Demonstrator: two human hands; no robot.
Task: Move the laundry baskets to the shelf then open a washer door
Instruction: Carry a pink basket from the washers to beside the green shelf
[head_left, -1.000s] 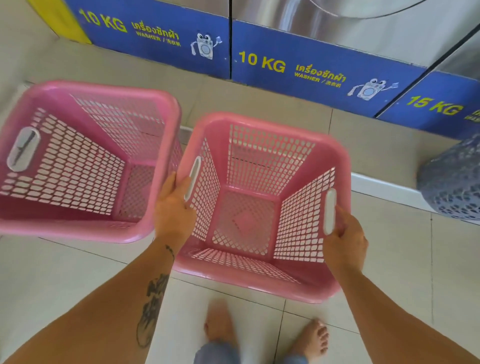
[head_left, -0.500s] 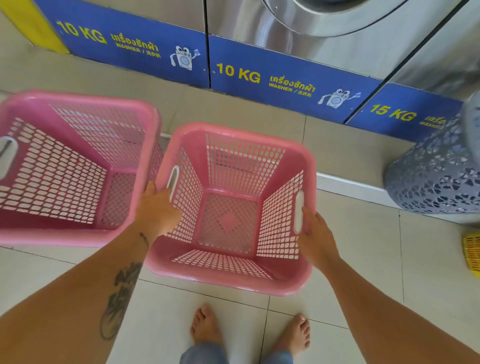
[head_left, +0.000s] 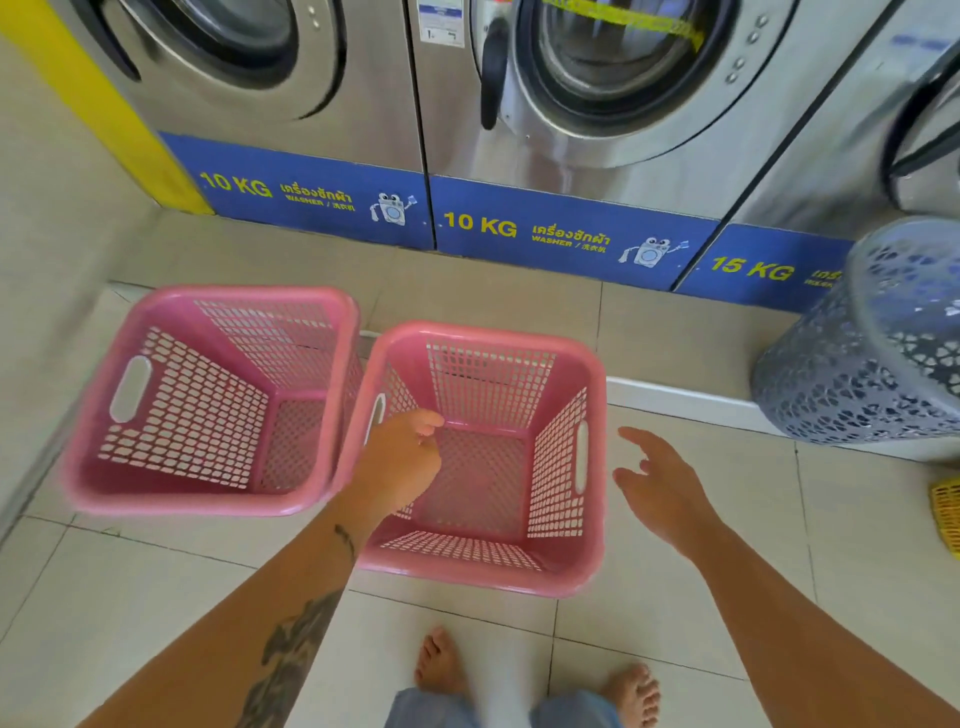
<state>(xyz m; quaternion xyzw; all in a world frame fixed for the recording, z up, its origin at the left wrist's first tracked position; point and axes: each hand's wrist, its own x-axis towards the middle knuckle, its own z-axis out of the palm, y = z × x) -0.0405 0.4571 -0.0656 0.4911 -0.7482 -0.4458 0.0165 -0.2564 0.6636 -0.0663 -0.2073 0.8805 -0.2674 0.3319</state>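
Two empty pink laundry baskets stand side by side on the tiled floor, touching: the left basket (head_left: 156, 364) and the right basket (head_left: 592, 519). My left hand (head_left: 400, 457) hovers over the right basket's left rim, fingers loosely curled, holding nothing. To the right of that basket's handle slot, my right hand (head_left: 660, 483) is spread apart with nothing in it. Behind the baskets stands a row of steel washers; the middle washer door (head_left: 608, 73) is closed, and so is the left washer door (head_left: 218, 41).
A grey perforated basket (head_left: 872, 353) stands at the right on a raised tiled step (head_left: 675, 395). A yellow basket's edge (head_left: 948, 514) shows at the far right. A wall (head_left: 47, 260) lies to the left. My bare feet are at the bottom.
Both hands have let go of the right pink basket's handles; it now rests on the floor beside the other one. The view has tilted up, showing the washer doors.
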